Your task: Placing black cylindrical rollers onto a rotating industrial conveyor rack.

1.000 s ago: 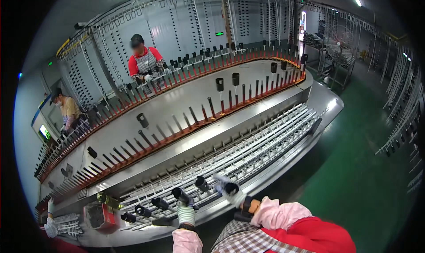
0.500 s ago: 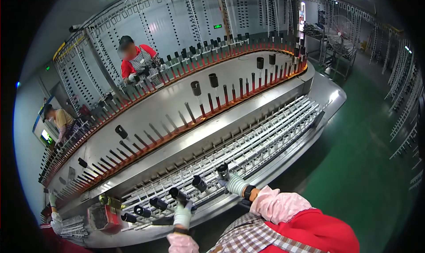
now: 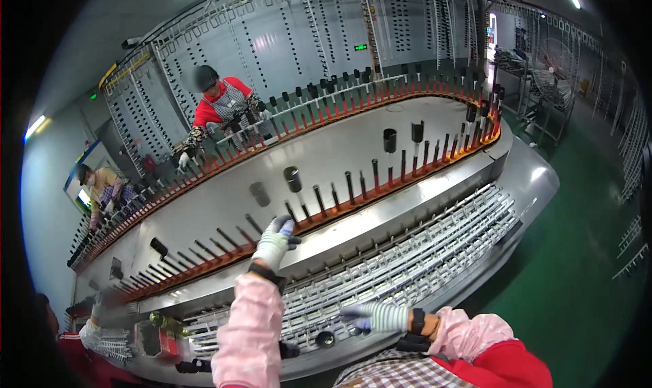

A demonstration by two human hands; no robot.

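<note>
Reaching up in the middle of the frame, my left hand held a small black cap near the pins. It looked light, hard and smooth, best pinched by its sides. My right hand lay open, holding nothing, on the wire rack lower down.

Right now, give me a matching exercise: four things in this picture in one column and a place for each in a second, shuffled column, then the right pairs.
Things
1. left hand
2. right hand
3. person in red sleeves
4. green floor

Places
A. over the white wire rack near the bottom
B. far side of the oval machine
C. up at the row of dark pins
D. right of the machine

Pairs: 1-C, 2-A, 3-B, 4-D
</note>
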